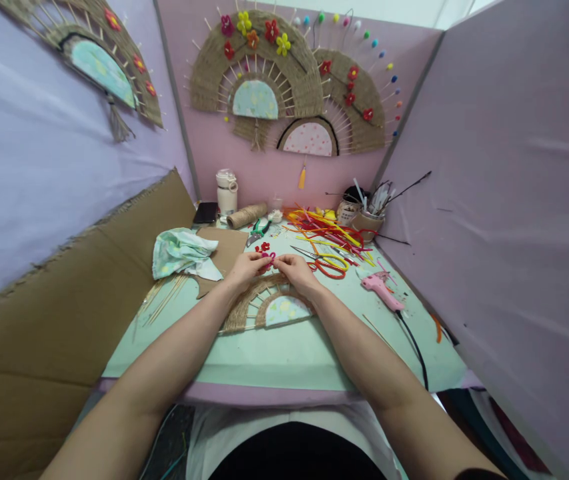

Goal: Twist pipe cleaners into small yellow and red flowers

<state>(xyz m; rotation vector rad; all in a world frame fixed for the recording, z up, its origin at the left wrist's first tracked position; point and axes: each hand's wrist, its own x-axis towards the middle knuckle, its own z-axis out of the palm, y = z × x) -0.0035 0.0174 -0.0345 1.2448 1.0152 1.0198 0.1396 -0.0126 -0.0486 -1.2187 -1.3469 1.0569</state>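
Note:
My left hand [247, 268] and my right hand [295, 269] meet over the top edge of a half-round jute fan [244, 310] that lies on the green table [284, 353]. Both hands pinch a small pink pipe-cleaner piece [267, 257] between their fingertips. The fan has a pale patterned fabric centre [284, 311] and wooden sticks poking out at its left. A red pipe-cleaner flower [263, 247] lies just beyond my fingers.
Scissors with orange handles [325, 264], a heap of coloured pipe cleaners [329, 230], a pink glue gun [380, 290] with a black cord, a twine roll [247, 215], pliers [258, 231], folded cloth [183, 253], cardboard [227, 250] and a tool cup [368, 217] stand around. Finished fans hang on the walls.

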